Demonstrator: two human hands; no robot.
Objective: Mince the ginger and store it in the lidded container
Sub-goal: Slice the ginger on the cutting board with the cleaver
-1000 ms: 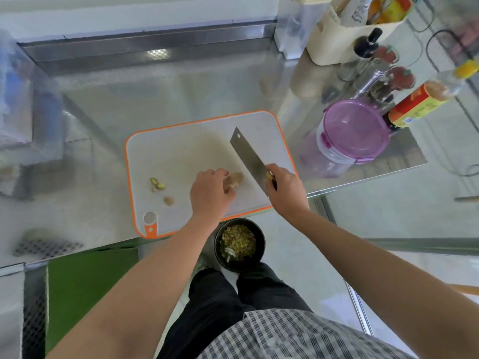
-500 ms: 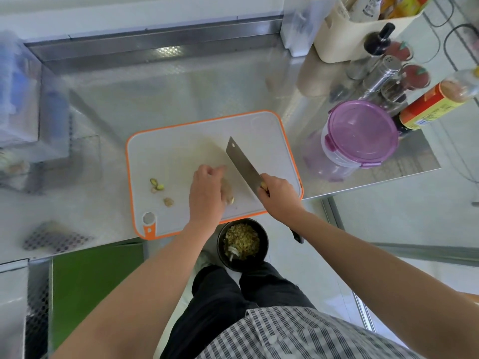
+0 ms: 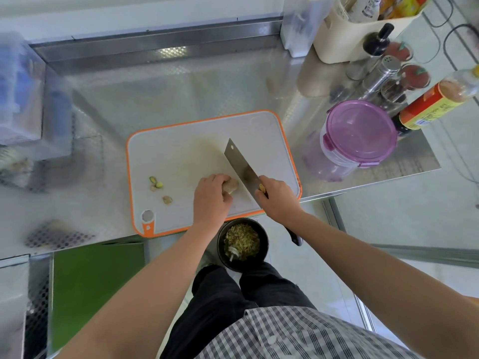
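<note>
A beige knob of ginger [image 3: 232,187] lies near the front edge of a white cutting board with an orange rim [image 3: 181,141]. My left hand [image 3: 211,196] holds the ginger down, its fingers curled over it. My right hand [image 3: 276,198] grips the handle of a cleaver [image 3: 241,167], whose blade stands edge-down just right of the ginger. A clear round container with a purple lid [image 3: 360,134] stands shut on the counter to the right of the board.
Small ginger trimmings [image 3: 158,186] lie on the board's left side. A black bin with scraps [image 3: 242,243] sits on the floor below the counter edge. Sauce bottles [image 3: 438,99], shakers and a cream caddy [image 3: 363,35] crowd the back right. Clear boxes [image 3: 20,94] stand at left.
The cleaver came down against the ginger half a second ago and now stands slightly right of it, showing more ginger. My left hand stayed on the ginger.
</note>
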